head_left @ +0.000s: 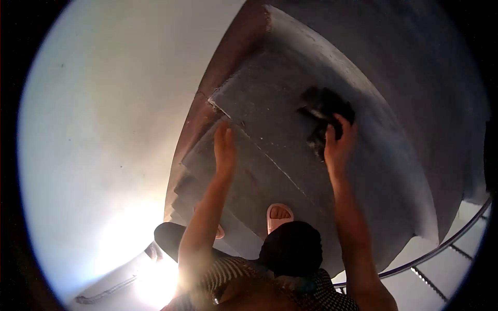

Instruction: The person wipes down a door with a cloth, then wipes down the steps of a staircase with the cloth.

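Note:
My right hand (341, 142) grips a crumpled black cloth (324, 103) with thumb and fingers curled round its near edge. The cloth lies against a grey stair landing (280, 93), and its outline is partly blurred. On the other side, my left hand (225, 147) is open and holds nothing, its fingers stretched out. It is near the chipped corner of the step edge (220, 108); whether it touches the surface I cannot tell. Small white specks are scattered along the step edge between my hands.
A pale wall (104, 103) rises on the left, with a bright glare low down. Lower steps (194, 194) descend at the lower left. My foot in a pink sandal (279, 215) stands on the stair. A curved railing (441, 249) runs along the lower right.

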`<state>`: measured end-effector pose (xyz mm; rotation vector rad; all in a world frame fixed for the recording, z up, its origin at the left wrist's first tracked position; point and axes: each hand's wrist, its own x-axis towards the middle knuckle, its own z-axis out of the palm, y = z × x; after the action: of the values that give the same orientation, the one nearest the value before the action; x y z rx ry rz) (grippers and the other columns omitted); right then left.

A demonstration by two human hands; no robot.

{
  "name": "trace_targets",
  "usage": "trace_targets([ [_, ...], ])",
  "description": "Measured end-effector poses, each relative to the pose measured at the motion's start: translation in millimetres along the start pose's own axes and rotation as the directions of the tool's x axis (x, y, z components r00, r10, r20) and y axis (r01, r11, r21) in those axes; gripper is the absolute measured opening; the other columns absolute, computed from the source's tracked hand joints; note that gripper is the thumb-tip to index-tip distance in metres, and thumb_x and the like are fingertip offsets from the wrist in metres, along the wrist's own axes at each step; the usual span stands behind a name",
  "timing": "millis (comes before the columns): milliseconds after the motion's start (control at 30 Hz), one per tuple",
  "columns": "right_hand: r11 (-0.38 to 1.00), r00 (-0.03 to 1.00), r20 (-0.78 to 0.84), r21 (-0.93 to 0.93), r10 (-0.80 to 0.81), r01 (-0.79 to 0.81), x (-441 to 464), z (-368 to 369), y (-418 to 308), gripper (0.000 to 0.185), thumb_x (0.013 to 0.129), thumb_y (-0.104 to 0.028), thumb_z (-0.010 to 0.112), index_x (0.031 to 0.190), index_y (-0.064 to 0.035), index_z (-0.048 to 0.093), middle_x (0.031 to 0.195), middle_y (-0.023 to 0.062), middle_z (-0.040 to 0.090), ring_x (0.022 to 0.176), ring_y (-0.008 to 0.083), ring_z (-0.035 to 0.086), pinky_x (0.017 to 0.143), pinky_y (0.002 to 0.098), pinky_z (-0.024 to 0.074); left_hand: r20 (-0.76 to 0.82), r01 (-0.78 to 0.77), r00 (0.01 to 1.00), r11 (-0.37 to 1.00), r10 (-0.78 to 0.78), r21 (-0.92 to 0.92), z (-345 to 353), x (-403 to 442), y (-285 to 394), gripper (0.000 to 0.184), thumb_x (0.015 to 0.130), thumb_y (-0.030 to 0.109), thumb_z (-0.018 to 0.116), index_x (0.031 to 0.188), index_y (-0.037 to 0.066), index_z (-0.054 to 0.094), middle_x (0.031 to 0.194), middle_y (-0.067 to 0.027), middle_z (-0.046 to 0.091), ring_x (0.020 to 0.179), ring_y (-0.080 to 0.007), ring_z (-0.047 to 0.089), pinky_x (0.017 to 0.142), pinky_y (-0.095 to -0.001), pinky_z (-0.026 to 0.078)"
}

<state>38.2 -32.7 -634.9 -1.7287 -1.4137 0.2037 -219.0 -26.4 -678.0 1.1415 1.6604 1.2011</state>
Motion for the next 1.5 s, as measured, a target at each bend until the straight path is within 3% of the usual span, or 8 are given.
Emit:
trace_targets([
  [167,0.885,0.968,0.208,-0.465,0.141,-0.029,42.3,40.4,-21.0,0.051,0.074,-0.024,0.063,0.120,-0.0075,0.047,0.118,0.0268,0.038,0.109,0.0398,0.041,0.089,0.0468,0.0387,0.103,0.042,0.994,0.997,-0.036,-0.057,-0.4,4.8,-22.0,0.054,0.090,0.042,0.040,0.130,0.005,0.033,0.127,-0.0115,0.041,0.114,-0.0235,0.041,0.090,-0.0340,0.035],
  [467,0.976,0.810,0.552,0.036,-0.198,0.214,60.4,147.6,-81.6,0.035,0.068,-0.015,0.063,0.103,-0.0114,0.059,0.104,0.0183,0.052,0.098,0.0355,0.050,0.084,0.0403,0.0414,0.125,0.248,0.967,0.930,-0.221,-0.271,-16.5,14.6,6.1,0.061,0.087,0.048,0.043,0.128,0.005,0.034,0.119,-0.0125,0.047,0.111,-0.0238,0.045,0.088,-0.0356,0.037],
  [633,0.941,0.933,0.156,0.154,-0.325,0.302,105.1,117.1,-85.9,0.031,0.071,-0.013,0.060,0.101,-0.0089,0.057,0.104,0.0188,0.051,0.098,0.0356,0.049,0.083,0.0402,0.0416,0.141,0.261,0.962,0.936,-0.233,-0.237,-31.6,18.9,3.0,0.060,0.086,0.050,0.044,0.128,0.007,0.035,0.118,-0.0121,0.047,0.108,-0.0229,0.047,0.088,-0.0365,0.038],
  [800,0.818,0.863,0.110,-0.280,-0.492,0.502,131.0,185.4,-44.9,0.036,0.073,-0.013,0.061,0.108,-0.0054,0.055,0.108,0.0194,0.051,0.098,0.0323,0.051,0.078,0.0444,0.0461,0.170,0.315,0.946,0.912,-0.278,-0.264,-28.5,20.1,-5.9,0.058,0.085,0.050,0.046,0.125,0.009,0.037,0.116,-0.0102,0.049,0.104,-0.0219,0.049,0.085,-0.0359,0.040],
  [900,0.963,0.952,0.291,-0.219,-0.092,0.160,125.5,177.9,-71.8,0.035,0.072,-0.012,0.061,0.106,-0.0054,0.055,0.107,0.0177,0.052,0.096,0.0313,0.052,0.076,0.0440,0.0465,0.224,0.329,0.937,0.895,-0.269,-0.301,-31.1,15.4,5.0,0.055,0.086,0.048,0.045,0.124,0.009,0.038,0.117,-0.0103,0.049,0.104,-0.0220,0.050,0.084,-0.0359,0.040],
  [1033,0.919,0.808,0.484,-0.023,-0.335,0.395,65.8,167.2,-87.6,0.034,0.072,-0.014,0.063,0.106,-0.0116,0.056,0.102,0.0151,0.054,0.094,0.0320,0.053,0.077,0.0427,0.0460,0.144,0.320,0.948,0.857,-0.285,-0.404,-30.8,13.3,-7.9,0.054,0.088,0.046,0.043,0.126,0.008,0.037,0.118,-0.0112,0.049,0.104,-0.0226,0.050,0.086,-0.0371,0.040],
  [1233,0.880,0.721,0.540,0.427,-0.434,0.210,9.1,144.4,-120.1,0.030,0.066,-0.003,0.056,0.096,-0.0066,0.057,0.095,0.0180,0.057,0.090,0.0345,0.054,0.079,0.0411,0.0430,0.068,0.431,0.891,0.791,-0.448,-0.435,-47.7,4.4,-1.0,0.055,0.089,0.045,0.041,0.128,0.008,0.033,0.124,-0.0124,0.044,0.111,-0.0245,0.046,0.091,-0.0386,0.038],
  [1500,0.982,0.872,0.453,0.127,-0.184,0.141,110.3,163.3,-59.5,0.036,0.075,-0.009,0.055,0.111,-0.0093,0.054,0.108,0.0162,0.053,0.099,0.0322,0.052,0.084,0.0404,0.0431,0.139,0.424,0.904,0.807,-0.404,-0.410,-60.9,-4.7,-24.9,0.054,0.087,0.047,0.042,0.126,0.009,0.037,0.125,-0.0116,0.042,0.113,-0.0253,0.044,0.091,-0.0399,0.038],
])
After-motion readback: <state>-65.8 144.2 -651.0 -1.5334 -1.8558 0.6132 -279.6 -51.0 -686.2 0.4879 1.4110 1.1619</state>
